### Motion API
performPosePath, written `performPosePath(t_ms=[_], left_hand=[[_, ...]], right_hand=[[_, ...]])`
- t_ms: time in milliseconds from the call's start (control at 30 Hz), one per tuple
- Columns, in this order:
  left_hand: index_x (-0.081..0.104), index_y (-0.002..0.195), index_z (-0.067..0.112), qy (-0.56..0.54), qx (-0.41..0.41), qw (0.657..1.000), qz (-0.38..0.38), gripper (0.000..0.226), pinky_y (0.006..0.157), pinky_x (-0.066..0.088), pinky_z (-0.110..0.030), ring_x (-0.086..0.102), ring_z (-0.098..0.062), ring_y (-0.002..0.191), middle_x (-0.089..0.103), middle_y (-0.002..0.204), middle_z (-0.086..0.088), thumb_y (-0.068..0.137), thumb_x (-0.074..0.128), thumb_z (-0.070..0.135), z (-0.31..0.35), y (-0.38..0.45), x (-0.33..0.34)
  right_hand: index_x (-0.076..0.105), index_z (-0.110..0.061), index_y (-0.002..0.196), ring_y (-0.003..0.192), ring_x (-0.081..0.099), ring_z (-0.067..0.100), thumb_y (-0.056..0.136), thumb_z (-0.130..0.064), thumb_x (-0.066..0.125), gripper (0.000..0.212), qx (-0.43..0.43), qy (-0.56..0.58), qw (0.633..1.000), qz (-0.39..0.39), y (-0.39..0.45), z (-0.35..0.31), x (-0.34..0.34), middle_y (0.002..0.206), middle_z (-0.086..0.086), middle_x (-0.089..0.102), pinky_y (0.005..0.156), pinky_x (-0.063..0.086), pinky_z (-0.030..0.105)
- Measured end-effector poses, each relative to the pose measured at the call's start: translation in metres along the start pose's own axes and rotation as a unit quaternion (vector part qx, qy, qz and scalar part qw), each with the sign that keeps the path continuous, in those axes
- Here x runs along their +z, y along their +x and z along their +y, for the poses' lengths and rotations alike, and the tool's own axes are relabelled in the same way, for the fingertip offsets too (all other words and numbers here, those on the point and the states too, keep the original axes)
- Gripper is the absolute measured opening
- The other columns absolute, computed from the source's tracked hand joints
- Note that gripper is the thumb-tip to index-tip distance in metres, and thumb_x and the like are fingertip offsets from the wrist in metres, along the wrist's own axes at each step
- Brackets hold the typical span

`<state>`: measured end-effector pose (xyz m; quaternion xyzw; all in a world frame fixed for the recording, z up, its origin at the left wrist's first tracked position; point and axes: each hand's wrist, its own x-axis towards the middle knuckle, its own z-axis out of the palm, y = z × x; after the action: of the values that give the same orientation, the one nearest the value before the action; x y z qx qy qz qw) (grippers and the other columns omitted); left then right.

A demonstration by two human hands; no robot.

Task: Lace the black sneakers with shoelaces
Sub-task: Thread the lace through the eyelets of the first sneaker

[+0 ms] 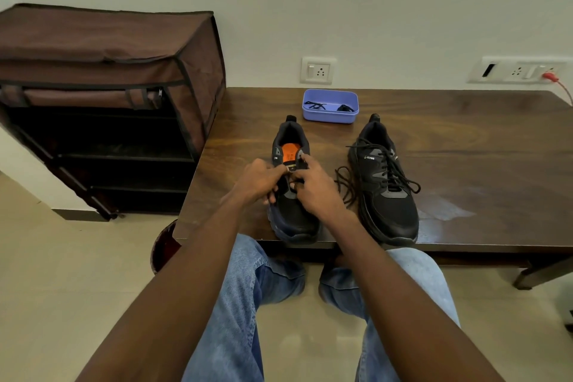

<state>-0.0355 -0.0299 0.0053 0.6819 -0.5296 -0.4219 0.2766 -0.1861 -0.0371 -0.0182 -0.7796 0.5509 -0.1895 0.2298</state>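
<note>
Pinching at the eyelet rows of the unlaced sneaker (293, 195) near the table's (465, 146) front edge, left hand (259, 180) and right hand (313, 184) apparently hold a lace end, the shoe's length running away from them, beside its laced mate (386, 183).

The laced right-hand sneaker (384, 183) carries white lettering on its side — it looks like "CLYMB" — other print is too small to read
</note>
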Motion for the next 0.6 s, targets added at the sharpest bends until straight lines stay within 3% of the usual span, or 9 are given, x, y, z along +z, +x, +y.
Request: performPosePath(t_ms=[167,400,600], left_hand=[[0.066,0.080,-0.005,0.006,-0.005,1.000,0.001,0.041,0.047,0.050,-0.028,0.059,-0.021,0.045,0.065,0.057,-0.014,0.098,0.055,0.031,0.001,0.000,0.000],[0.066,0.082,-0.005,0.006,-0.009,1.000,0.007,0.042,0.051,0.050,-0.030,0.059,-0.022,0.045,0.065,0.057,-0.012,0.098,0.054,0.032,0.002,0.000,0.001],[0.065,0.079,-0.001,0.013,-0.005,1.000,0.015,0.040,0.047,0.049,-0.027,0.058,-0.022,0.044,0.064,0.056,-0.013,0.099,0.053,0.031,0.006,-0.001,0.004]], right_hand=[[0.073,-0.014,0.103,0.134,0.048,0.023,0.095,-0.016,0.058,0.017,0.027,0.005,1.000,-0.010,0.004,-0.001,-0.006,0.160,-0.007,0.034,0.105,0.041,0.036],[0.074,-0.011,0.105,0.123,0.058,0.026,0.093,-0.015,0.059,0.020,0.062,0.066,0.996,0.004,0.010,0.008,0.000,0.149,-0.006,0.050,0.099,0.048,0.039],[0.077,-0.008,0.098,0.124,0.058,0.020,0.092,-0.010,0.063,0.016,0.102,0.160,0.982,0.024,0.010,0.010,-0.001,0.143,-0.003,0.056,0.098,0.043,0.025]])
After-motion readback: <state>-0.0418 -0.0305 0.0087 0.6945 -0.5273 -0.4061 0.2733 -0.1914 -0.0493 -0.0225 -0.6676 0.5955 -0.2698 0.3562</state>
